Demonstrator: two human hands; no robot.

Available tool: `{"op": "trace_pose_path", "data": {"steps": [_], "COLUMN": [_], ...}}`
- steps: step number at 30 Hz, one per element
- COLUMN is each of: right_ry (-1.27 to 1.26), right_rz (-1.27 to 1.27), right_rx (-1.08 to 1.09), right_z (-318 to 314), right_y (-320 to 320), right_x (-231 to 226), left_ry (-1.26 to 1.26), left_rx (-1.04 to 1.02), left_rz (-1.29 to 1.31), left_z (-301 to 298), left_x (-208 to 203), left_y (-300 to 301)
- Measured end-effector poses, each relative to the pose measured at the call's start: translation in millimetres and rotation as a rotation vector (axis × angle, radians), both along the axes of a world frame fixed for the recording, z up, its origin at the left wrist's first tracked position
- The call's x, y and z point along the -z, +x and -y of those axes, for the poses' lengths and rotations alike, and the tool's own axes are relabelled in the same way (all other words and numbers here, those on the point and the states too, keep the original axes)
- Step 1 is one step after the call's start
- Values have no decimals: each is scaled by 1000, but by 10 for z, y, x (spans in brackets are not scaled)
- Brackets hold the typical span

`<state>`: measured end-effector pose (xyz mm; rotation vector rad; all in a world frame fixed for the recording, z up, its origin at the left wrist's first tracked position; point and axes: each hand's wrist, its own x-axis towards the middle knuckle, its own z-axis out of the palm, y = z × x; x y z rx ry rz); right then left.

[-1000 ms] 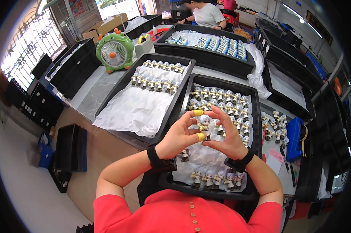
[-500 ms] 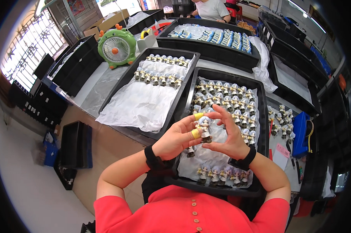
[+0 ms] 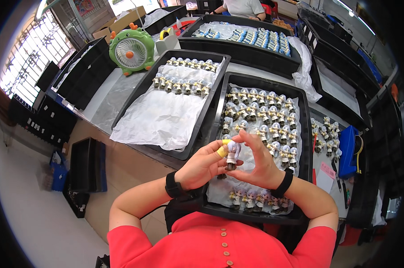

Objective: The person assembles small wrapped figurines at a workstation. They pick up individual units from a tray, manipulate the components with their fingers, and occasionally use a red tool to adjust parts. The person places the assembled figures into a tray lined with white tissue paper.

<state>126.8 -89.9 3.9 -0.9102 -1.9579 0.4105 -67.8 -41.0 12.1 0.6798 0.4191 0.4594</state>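
A small figurine point(image 3: 232, 154) with pale lilac hair, a white outfit and dark feet stands upright between my two hands. My left hand point(image 3: 206, 161), with yellow tape on its fingers, is closed on it from the left. My right hand point(image 3: 261, 163) curves around its other side, thumb near the feet and index finger by the head. Beneath my hands lies a paper-lined black tray point(image 3: 305, 147) with rows of similar figurines point(image 3: 262, 107). A row of figurines point(image 3: 255, 199) fills its near end.
To the left, another black tray point(image 3: 121, 117) holds two rows of figurines on white paper. A green fan point(image 3: 131, 50) stands beyond it. Blue-and-white pieces lie in the far tray point(image 3: 237, 53). At right are loose figurines point(image 3: 329, 136) and a blue box point(image 3: 348, 152). A person point(image 3: 244, 8) sits opposite.
The figurine has turned in my fingers, so its front no longer faces me and its long hair shows. Both hands have shifted slightly down and stay on it.
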Motion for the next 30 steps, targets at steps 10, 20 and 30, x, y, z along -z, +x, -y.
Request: {"op": "trace_pose_path", "data": {"steps": [10,20,30], "right_ry": [-4,-125,-187], "right_rz": [6,-30,-64], "right_rx": [-14,21,51], "right_z": [-36,-69,-72], "right_y": [-63,-24,-25], "right_x": [38,24,40], "left_ry": [18,-6,87], "left_rx": [120,119,75], "left_rz": [88,159,180], "left_z": [-62,-79,-68], "left_x": [141,157,238], "left_y": [-34,-28,-37]}}
